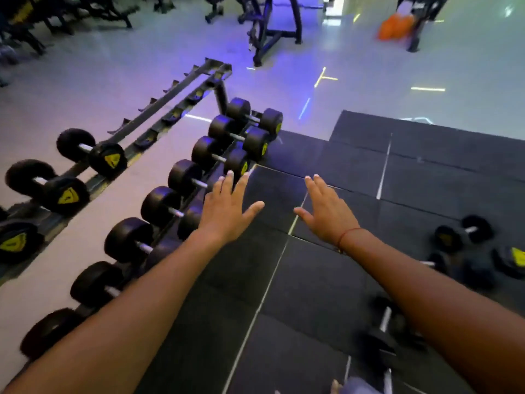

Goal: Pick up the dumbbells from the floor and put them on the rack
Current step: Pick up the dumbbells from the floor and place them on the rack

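— Fingers of both hands were straight and spread apart, gripping nothing. Did you see that too?

— Yes. Both bare forearms reached in from the bottom corners. The left hand [227, 207] hovered palm down at the centre of the frame, over the near edge of the lower rack row, and the right hand [326, 211] hovered just right of it above the dark rubber floor tiles [312, 280]. A thin red thread bracelet [348, 234] circled the right wrist.

— And the weights left on the floor?

— In the lower right of the frame, a blurred black dumbbell with a silver handle [383, 325] lay on the tiles, partly hidden under the right forearm. Further right, at the frame's edge, a loose cluster of black round-headed dumbbells with yellow badges [466, 240] lay on the tiles, well apart from both hands.

— What stood on the rack?

— The grey metal two-tier dumbbell rack [181, 109] ran from the lower left up toward the upper middle. Its lower tier held a full line of black rubber dumbbells with chrome grips [216, 157], side by side; the left fingertips were near one of them, though I could not tell if they touched. The upper tier, at the left edge, carried a few large black dumbbells with yellow triangle logos [93, 155], with bare cradles beyond them.

— Anything further off?

— At the top of the frame, dark weight-bench frames [270, 29] stood on a pale glossy floor [113, 75], and a blurred orange object [396, 25] sat in the upper right.
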